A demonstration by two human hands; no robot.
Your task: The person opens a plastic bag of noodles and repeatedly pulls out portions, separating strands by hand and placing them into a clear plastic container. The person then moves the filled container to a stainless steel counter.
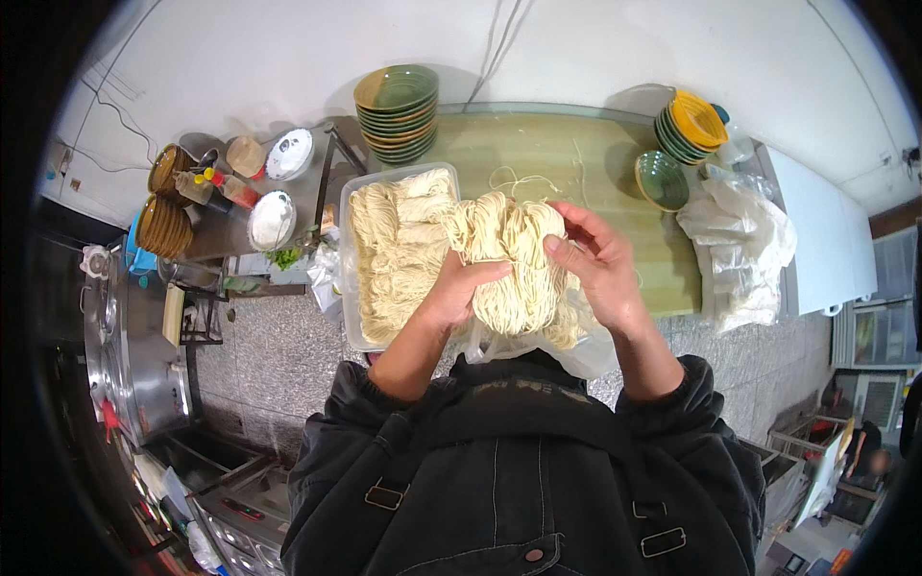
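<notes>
My left hand (461, 288) and my right hand (594, 259) hold bundles of pale fresh noodles (515, 266) in front of my chest, thumbs on the near side; most of the left fingers are hidden behind the noodles. Just left of them is a clear plastic tub (347, 288) with folded noodle bundles (396, 252) packed inside. Below my hands lies a clear plastic bag (591, 353), with more noodles (565, 327) showing beside it. A few loose noodle strands (526, 178) lie on the greenish tabletop (612, 216) beyond.
Green bowls (396, 115) are stacked behind the tub. At the right stand yellow and green bowls (695, 122), a single green bowl (661, 180) and white plastic bags (738, 245). Brown bowls (164, 227), sauce bottles (234, 189) and white-filled bowls (271, 219) occupy the left side table. A person (868, 453) is far right.
</notes>
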